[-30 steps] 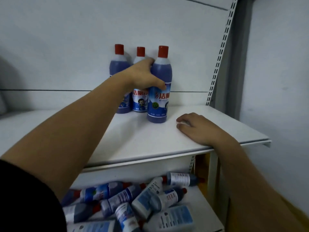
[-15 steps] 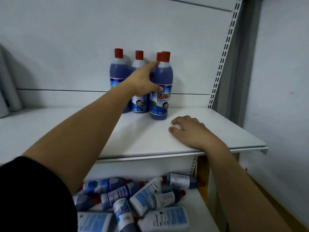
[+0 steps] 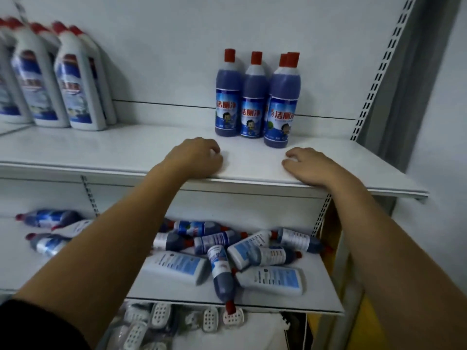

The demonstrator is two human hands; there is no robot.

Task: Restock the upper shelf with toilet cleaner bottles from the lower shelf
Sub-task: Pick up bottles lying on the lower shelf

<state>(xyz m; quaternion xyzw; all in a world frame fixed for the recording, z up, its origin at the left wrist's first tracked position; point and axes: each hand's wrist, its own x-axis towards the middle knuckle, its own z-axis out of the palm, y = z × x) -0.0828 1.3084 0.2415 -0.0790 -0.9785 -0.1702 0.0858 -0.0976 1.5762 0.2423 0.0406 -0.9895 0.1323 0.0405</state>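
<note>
- Both hands idle: left hand and right hand rest on the front edge of the upper shelf, fingers loosely bent, holding nothing.
- Four blue bottles stand bunched at the back wall. The rest lie in a pile on the lower shelf.
- Risk: one loose bottle has its cap past the lower shelf's front lip. Pulling a neighbour from the pile could roll it off.
- Risk: the standing group is tight, so a nudge while placing the next could topple the front one.
- Room: bare shelf between the white jugs and the blue group, less toward the right post.
</note>
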